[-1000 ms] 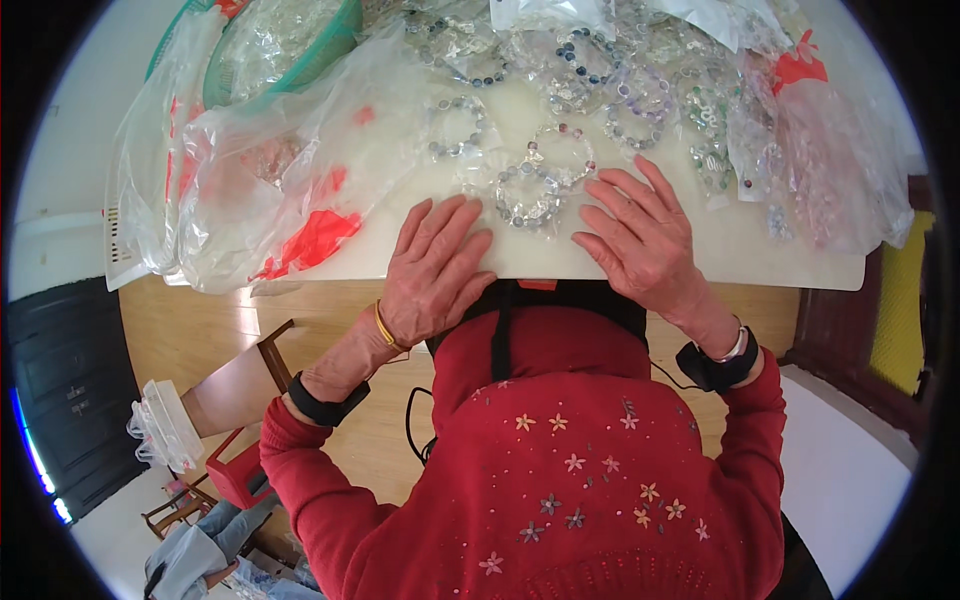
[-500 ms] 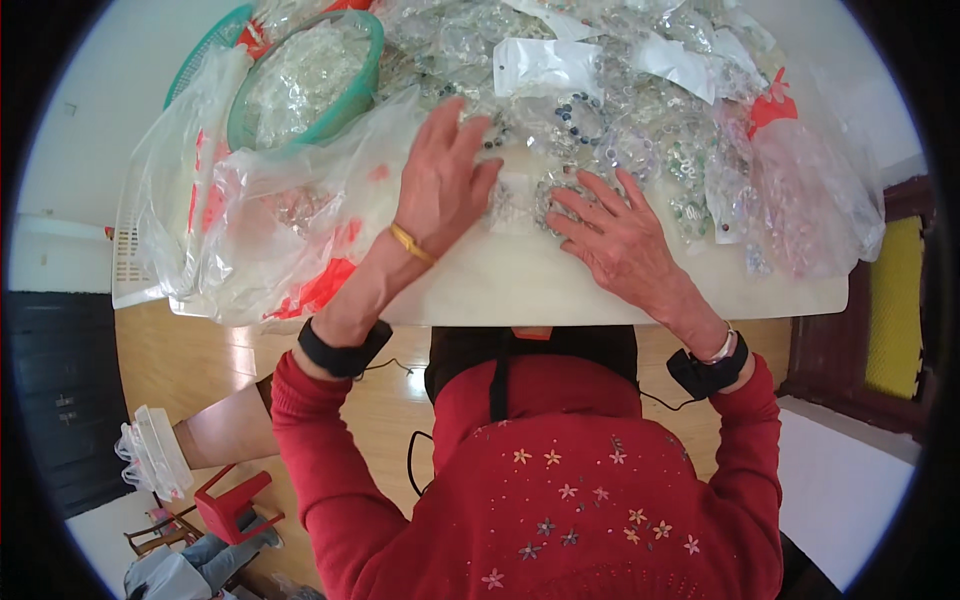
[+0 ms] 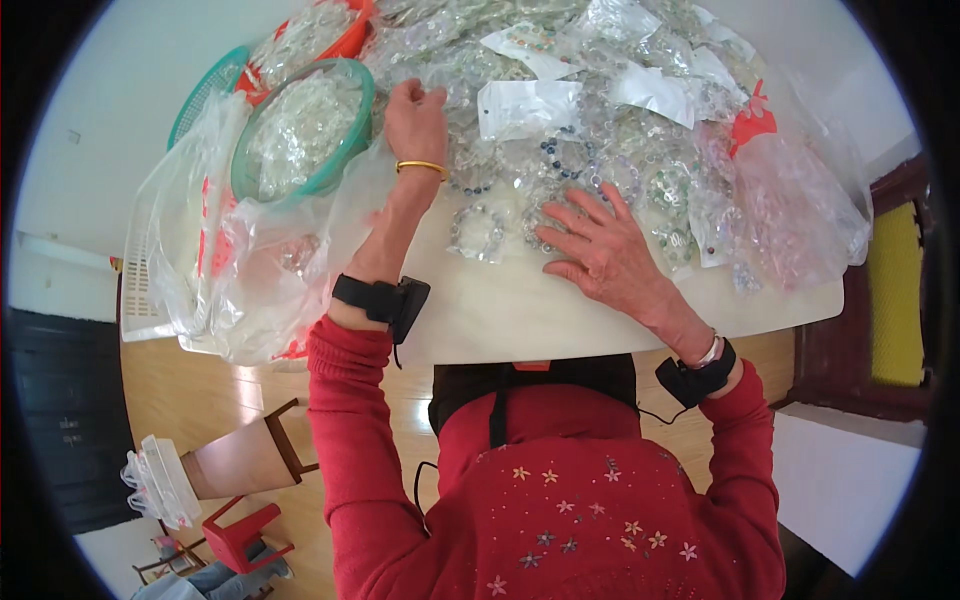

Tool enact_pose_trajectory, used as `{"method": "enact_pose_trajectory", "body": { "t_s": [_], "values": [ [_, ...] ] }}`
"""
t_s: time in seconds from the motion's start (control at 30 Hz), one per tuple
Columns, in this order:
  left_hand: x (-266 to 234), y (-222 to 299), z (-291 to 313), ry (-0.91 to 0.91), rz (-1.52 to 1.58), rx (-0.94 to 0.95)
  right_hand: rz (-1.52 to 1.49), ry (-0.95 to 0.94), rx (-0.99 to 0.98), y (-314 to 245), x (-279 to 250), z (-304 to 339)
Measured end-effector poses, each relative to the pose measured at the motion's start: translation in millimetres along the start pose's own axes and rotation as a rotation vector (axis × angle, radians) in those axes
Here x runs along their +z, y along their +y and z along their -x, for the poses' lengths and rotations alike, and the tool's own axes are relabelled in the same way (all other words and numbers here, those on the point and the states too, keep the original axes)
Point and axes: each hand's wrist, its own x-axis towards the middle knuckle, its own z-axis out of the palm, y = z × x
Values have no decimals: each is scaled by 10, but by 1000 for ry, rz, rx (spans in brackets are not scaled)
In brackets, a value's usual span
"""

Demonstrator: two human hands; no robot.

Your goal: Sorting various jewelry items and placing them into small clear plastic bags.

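Wood floor fills the lower left of the frame, w/ a small red stool (image 3: 240, 535) and a wooden chair (image 3: 255, 455) at bottom left; a pale table (image 3: 520, 320) spans the centre.

Far left: a white slotted tray (image 3: 140, 305) at the table's left edge, partly under clear plastic bags w/ red print (image 3: 225, 265). Upper left: a green mesh basket (image 3: 345, 150) full of clear beads, w/ a 2nd teal basket (image 3: 205, 95) behind it and a red basket (image 3: 355, 25) at the top edge.

Left hand (image 3: 417, 118) is stretched up into the upper centre-left, just right of the green basket; gold bangle (image 3: 420, 166) at the wrist, black wrist strap (image 3: 382, 300) lower on the forearm. Fingers curl down into the heap of bagged bead bracelets (image 3: 600, 110); can't tell if they pinch anything.

Centre: a clear bead bracelet (image 3: 477, 232) lies loose on the table, below the left hand and just left of the right hand, touching neither.

Right hand (image 3: 600, 255) lies flat, palm down, fingers spread, tips resting on bracelets at the heap's near edge; nothing gripped. Black strap + pale bangle on that wrist.

Right side: more clear bags (image 3: 800, 210), one w/ a red tie, reach the table's right edge. White tags (image 3: 527, 105) lie on top of the heap.
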Motion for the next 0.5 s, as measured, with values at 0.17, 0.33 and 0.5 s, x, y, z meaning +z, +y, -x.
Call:
{"method": "enact_pose_trajectory", "body": {
  "t_s": [0.17, 0.33, 0.5],
  "values": [
    [292, -116, -302, 217, -720, 701, -2, 14, -28, 41, 32, 33],
    [197, -154, -384, -34, -656, 498, -41, 25, -51, 95, 32, 49],
    [56, -97, -245, -269, -307, 164, -30, 27, -54, 90, 41, 37]
  ]
}}
